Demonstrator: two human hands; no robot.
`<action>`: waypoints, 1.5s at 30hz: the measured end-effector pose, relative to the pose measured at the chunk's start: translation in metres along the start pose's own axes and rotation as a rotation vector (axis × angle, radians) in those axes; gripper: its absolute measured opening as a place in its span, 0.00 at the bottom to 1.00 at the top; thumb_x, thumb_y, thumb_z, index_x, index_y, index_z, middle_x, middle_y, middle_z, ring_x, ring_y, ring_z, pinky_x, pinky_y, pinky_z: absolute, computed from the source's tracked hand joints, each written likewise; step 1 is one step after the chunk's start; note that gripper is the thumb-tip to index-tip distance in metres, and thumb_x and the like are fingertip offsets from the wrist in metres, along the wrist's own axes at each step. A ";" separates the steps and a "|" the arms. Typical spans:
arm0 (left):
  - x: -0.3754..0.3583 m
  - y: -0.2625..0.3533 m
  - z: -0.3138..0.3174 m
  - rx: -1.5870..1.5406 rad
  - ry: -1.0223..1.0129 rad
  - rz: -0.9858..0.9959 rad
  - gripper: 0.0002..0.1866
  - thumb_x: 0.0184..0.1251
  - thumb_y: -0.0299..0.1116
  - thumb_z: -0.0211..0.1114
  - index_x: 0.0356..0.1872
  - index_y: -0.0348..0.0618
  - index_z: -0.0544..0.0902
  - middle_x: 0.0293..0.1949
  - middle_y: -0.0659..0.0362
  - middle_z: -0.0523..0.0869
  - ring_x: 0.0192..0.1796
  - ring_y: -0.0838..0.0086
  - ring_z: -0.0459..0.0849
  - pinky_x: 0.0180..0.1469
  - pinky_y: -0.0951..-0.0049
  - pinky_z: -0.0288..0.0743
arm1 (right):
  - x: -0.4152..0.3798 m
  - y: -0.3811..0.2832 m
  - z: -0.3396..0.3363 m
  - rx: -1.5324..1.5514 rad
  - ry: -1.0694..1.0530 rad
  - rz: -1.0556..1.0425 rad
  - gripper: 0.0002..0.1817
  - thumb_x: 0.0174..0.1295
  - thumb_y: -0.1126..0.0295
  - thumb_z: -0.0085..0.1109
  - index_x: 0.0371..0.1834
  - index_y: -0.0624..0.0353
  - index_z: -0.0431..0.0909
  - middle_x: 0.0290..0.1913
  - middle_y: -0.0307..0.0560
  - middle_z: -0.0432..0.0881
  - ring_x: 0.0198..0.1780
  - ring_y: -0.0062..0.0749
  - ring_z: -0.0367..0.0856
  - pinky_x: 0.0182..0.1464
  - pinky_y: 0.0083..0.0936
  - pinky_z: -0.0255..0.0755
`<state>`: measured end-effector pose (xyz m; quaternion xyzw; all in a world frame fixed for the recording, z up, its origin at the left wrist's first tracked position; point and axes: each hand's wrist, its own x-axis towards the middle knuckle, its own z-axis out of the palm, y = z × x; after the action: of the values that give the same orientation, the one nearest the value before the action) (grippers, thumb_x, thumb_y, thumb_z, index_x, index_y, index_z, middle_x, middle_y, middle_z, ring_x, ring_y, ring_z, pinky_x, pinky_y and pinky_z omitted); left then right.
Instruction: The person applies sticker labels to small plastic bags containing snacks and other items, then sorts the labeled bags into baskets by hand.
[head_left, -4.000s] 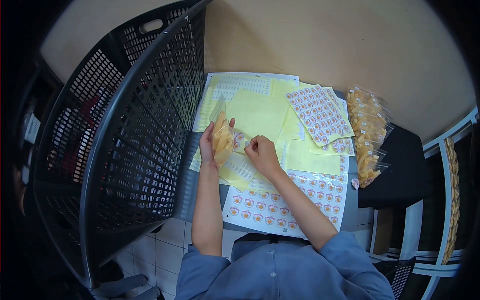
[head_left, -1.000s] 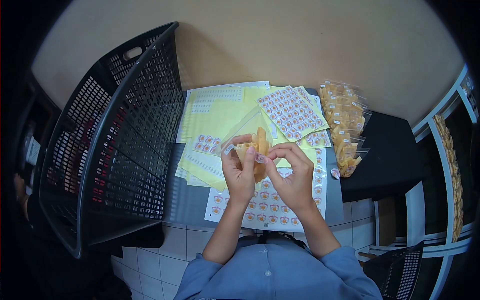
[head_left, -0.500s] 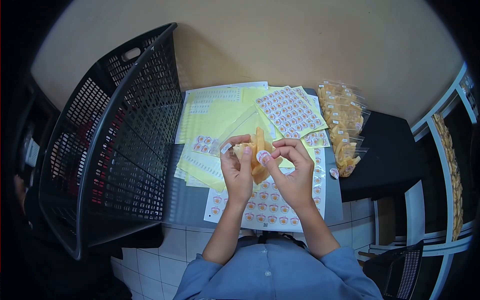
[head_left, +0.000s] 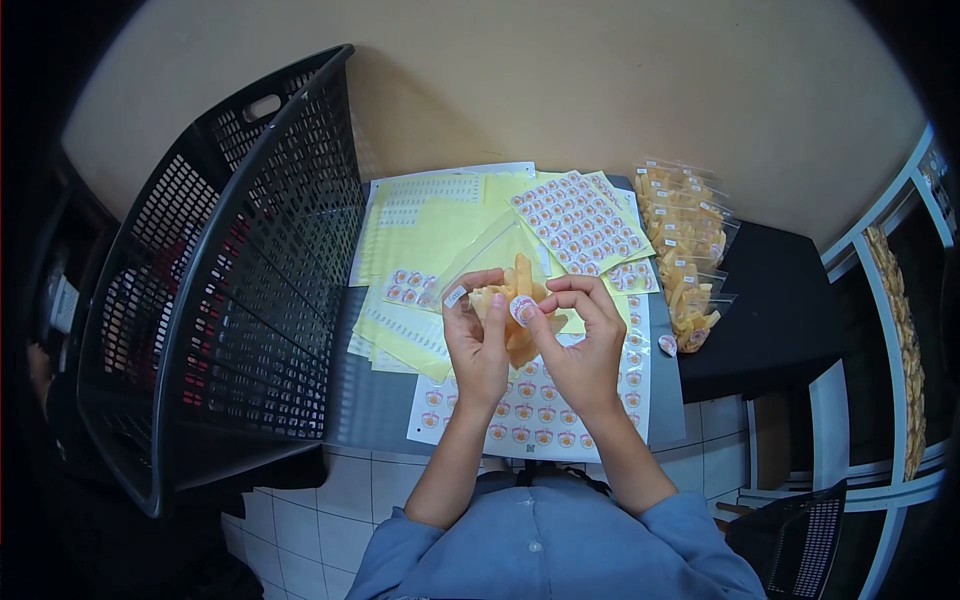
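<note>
My left hand [head_left: 476,350] is wrapped around a clear plastic bag of yellow chips [head_left: 523,275], thumb on the front and fingers behind it. A small white label [head_left: 455,296] shows at the bag's left edge, by my left fingers. My right hand [head_left: 588,355] has its thumb and index finger at a round printed sticker [head_left: 521,309] against the front of the bag. Beneath both hands lies a white sheet of round stickers [head_left: 546,413]. The bag's clear upper part slants over yellow backing sheets [head_left: 445,235].
A large black plastic basket [head_left: 262,230] stands tilted at the left of the grey table [head_left: 370,420]. Packed chip bags [head_left: 685,250] line up at the right on a black-covered surface [head_left: 775,300]. Another sticker sheet [head_left: 580,225] lies behind my hands. A white-framed rack [head_left: 830,420] stands far right.
The round sticker and my right fingertips have shifted slightly left and up on the bag. My left hand keeps its hold, moved very slightly.
</note>
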<state>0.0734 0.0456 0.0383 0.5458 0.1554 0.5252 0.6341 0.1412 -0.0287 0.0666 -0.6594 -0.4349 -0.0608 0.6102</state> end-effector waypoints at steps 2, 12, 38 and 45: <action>0.000 0.000 0.000 0.006 0.000 -0.002 0.11 0.61 0.26 0.51 0.43 0.36 0.68 0.42 0.56 0.72 0.45 0.78 0.70 0.49 0.77 0.64 | -0.001 0.001 0.001 -0.005 0.015 -0.001 0.05 0.43 0.75 0.61 0.21 0.63 0.74 0.34 0.48 0.74 0.37 0.35 0.76 0.39 0.26 0.69; -0.005 0.012 0.001 -0.007 -0.088 -0.060 0.22 0.51 0.22 0.61 0.47 0.36 0.63 0.45 0.54 0.69 0.48 0.73 0.71 0.50 0.74 0.67 | -0.002 0.005 0.000 -0.012 0.016 0.027 0.06 0.41 0.74 0.63 0.20 0.62 0.74 0.35 0.48 0.72 0.39 0.35 0.74 0.41 0.27 0.68; -0.010 -0.012 -0.012 -0.226 -0.147 -0.304 0.24 0.53 0.19 0.53 0.52 0.40 0.59 0.51 0.53 0.68 0.54 0.71 0.68 0.54 0.73 0.65 | -0.001 0.037 -0.020 0.667 -0.257 0.507 0.30 0.38 0.79 0.64 0.49 0.63 0.62 0.42 0.45 0.67 0.38 0.23 0.70 0.39 0.17 0.68; -0.014 -0.011 -0.010 -0.171 -0.174 -0.235 0.24 0.54 0.20 0.53 0.53 0.39 0.59 0.51 0.52 0.68 0.53 0.71 0.70 0.54 0.73 0.65 | -0.002 0.034 -0.018 0.678 -0.211 0.585 0.32 0.38 0.80 0.62 0.51 0.64 0.60 0.41 0.45 0.66 0.36 0.22 0.69 0.38 0.16 0.67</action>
<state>0.0654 0.0413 0.0200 0.5112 0.1173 0.4094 0.7465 0.1706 -0.0409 0.0444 -0.5202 -0.2856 0.3274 0.7353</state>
